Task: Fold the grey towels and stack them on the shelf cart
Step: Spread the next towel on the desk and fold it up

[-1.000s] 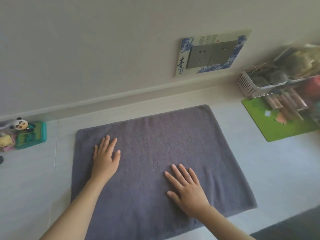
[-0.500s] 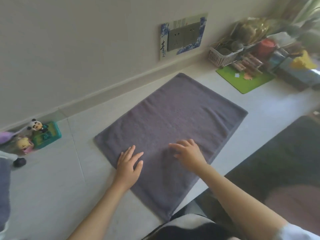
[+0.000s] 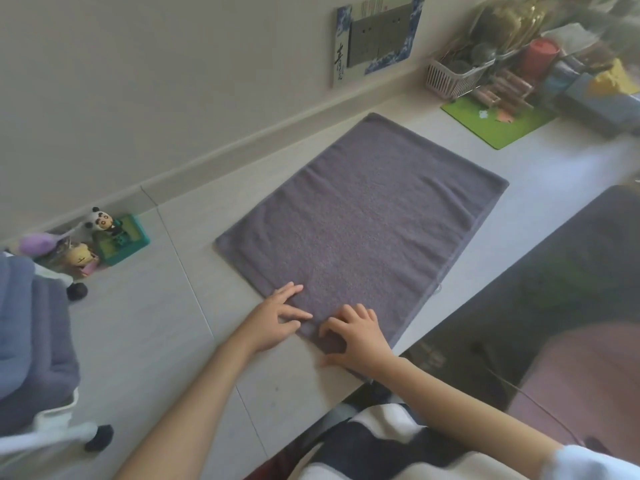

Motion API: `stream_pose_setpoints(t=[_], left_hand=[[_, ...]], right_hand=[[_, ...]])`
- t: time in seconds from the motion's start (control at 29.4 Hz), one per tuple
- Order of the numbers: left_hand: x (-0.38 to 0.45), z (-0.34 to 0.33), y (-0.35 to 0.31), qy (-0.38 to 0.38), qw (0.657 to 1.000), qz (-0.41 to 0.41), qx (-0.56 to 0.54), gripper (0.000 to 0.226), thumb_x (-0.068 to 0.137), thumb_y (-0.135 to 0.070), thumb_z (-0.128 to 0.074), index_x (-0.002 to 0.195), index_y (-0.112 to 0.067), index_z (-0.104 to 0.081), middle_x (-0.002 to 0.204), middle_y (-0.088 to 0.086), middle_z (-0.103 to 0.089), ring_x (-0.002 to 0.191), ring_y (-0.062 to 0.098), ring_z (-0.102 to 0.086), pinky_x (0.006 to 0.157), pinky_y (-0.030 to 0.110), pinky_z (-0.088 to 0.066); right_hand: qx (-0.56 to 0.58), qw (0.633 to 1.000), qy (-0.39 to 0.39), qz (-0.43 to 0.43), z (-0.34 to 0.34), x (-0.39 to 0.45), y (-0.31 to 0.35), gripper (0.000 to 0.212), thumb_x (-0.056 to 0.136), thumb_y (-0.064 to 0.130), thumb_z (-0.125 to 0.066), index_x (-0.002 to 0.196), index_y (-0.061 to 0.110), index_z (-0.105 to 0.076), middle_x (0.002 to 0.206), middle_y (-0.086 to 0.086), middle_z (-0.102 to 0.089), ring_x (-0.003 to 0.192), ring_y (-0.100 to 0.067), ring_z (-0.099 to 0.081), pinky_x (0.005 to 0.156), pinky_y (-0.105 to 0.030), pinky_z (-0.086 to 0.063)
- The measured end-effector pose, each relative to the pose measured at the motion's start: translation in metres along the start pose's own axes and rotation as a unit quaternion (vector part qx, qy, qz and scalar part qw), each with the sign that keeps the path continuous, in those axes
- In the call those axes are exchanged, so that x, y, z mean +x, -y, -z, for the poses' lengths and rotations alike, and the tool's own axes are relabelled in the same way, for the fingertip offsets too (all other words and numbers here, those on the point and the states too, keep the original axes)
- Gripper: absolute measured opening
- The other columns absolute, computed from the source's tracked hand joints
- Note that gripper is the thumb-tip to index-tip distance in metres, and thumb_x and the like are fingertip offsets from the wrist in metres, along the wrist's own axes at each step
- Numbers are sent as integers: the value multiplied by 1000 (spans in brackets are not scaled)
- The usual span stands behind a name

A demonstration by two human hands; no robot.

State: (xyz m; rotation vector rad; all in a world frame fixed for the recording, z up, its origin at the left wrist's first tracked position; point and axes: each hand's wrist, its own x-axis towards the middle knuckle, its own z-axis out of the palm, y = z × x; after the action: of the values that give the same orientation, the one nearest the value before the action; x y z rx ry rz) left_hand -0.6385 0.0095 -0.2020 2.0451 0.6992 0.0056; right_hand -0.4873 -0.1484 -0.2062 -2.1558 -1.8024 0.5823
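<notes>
A grey towel (image 3: 367,223) lies spread flat on the pale table (image 3: 149,327), turned so one corner points toward me. My left hand (image 3: 273,320) rests on the towel's near left edge with its fingers mostly straight. Just to its right, my right hand (image 3: 358,336) has curled fingers on top of the near corner and its thumb at the edge, pinching the cloth. At the far left stands the shelf cart (image 3: 52,434), a white frame holding folded grey-blue towels (image 3: 24,327).
Small toy figures and a green box (image 3: 104,240) sit by the wall at left. A white basket (image 3: 453,76), a green mat (image 3: 498,121) and cluttered items fill the back right. The table's front edge runs just right of the towel, with dark floor beyond.
Both hands have slid from the towel's middle back to its near corner. The right hand's fingers have curled onto the corner. The view has swung left, bringing the cart into sight.
</notes>
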Motion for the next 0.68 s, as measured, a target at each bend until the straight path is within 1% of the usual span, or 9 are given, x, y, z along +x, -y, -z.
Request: stream_pose_setpoints(t=[0.14, 0.2, 0.27, 0.34, 0.37, 0.41, 0.48, 0.54, 0.68], left_hand=[[0, 3, 3, 32, 999, -9, 7, 42, 72, -30, -59, 75, -72, -58, 141, -27, -30, 139, -7, -15, 117, 19, -9], [1, 4, 4, 54, 999, -2, 0, 33, 76, -28, -66, 80, -61, -65, 139, -32, -28, 141, -5, -12, 117, 20, -9], [0, 8, 5, 66, 998, 15, -5, 26, 77, -30, -73, 98, -44, -68, 130, -40, -30, 142, -4, -10, 116, 19, -9], [-1, 12, 4, 76, 997, 22, 13, 61, 62, -59, -75, 115, -33, -63, 125, -41, -38, 140, -8, -10, 115, 19, -10], [-1, 14, 0, 79, 995, 21, 49, 76, 54, -72, -71, 119, -36, -58, 129, -36, -42, 140, -7, -12, 116, 21, -11], [-1, 16, -5, 79, 992, 16, 96, 75, 53, -74, -70, 119, -42, -55, 136, -28, -44, 140, -4, -14, 115, 23, -11], [0, 14, -13, 66, 983, 6, 169, 52, 64, -59, -76, 112, -49, -60, 140, -18, -39, 136, 3, -19, 111, 25, -13], [4, 12, -20, 51, 979, -7, 197, 42, 68, -51, -77, 108, -47, -66, 132, -17, -39, 128, 6, -24, 105, 24, -15], [15, 4, -29, 4, 977, -20, 213, 28, 76, -37, -73, 104, -44, -69, 107, -19, -45, 118, 9, -36, 88, 18, -14]], right_hand=[[45, 996, -73, -28, -7, 2, 0, 31, 66, 59, -55, 84, 35, -61, 89, 9, -57, 85, -10, -36, 72, -31, -33], [54, 994, -82, -38, -7, 5, 0, 29, 69, 58, -53, 79, 33, -64, 85, 9, -59, 83, -10, -39, 72, -30, -32], [70, 993, -80, -51, -6, 8, 2, 32, 69, 58, -54, 78, 30, -68, 85, 10, -60, 85, -13, -45, 74, -29, -29], [101, 990, -69, -74, -1, 9, 4, 29, 72, 51, -64, 82, 24, -71, 87, 12, -58, 89, -15, -46, 76, -29, -24], [121, 987, -61, -84, 2, 10, 5, 25, 75, 44, -69, 85, 21, -71, 87, 14, -55, 89, -14, -44, 76, -28, -23], [146, 983, -47, -98, 6, 10, 4, 21, 77, 38, -72, 86, 19, -70, 86, 16, -53, 88, -11, -42, 76, -27, -24], [209, 970, -19, -125, 14, 8, 2, 12, 79, 31, -72, 84, 20, -67, 81, 19, -54, 81, -5, -44, 76, -22, -31], [272, 949, 1, -158, 25, 4, 0, 9, 82, 29, -70, 82, 22, -64, 78, 14, -58, 74, 3, -49, 69, -9, -35], [366, 905, 44, -213, 51, -10, -9, 12, 89, 29, -63, 80, 20, -60, 77, 7, -58, 68, -3, -50, 64, -12, -37]])
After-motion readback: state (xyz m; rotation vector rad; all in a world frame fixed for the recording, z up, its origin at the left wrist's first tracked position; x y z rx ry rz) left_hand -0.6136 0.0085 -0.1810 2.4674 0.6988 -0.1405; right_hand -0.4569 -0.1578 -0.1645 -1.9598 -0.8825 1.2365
